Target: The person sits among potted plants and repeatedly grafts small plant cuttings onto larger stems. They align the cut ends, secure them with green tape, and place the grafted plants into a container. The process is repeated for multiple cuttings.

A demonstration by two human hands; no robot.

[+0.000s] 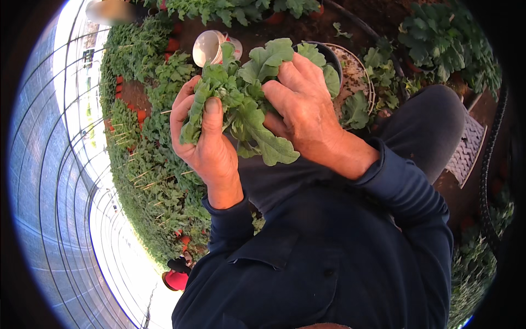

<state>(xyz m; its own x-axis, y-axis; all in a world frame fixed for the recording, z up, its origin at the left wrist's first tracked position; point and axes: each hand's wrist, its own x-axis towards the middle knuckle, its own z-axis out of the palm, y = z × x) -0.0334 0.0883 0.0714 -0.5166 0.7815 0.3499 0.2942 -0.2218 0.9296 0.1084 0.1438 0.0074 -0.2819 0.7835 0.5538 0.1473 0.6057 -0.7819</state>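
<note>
My left hand [209, 144] holds the top of a leafy green shoot [226, 92], its thumb laid over the curled leaves at the tip. On the other side, my right hand [304, 111] has its fingers bent in among the lobed leaves [269, 140]; the fingertips are partly hidden by foliage. One large leaf hangs down between the two hands. Behind my right hand stands a dark round pot [335, 57], partly covered by leaves.
A white bucket [206, 48] lies tipped beyond my hands. Beside the dark pot is a round, dirt-strewn tray [353, 78]. Potted plants [148, 164] with thin stakes fill the left. A black hose [489, 164] runs along the right. A person in red [176, 280] is at lower left.
</note>
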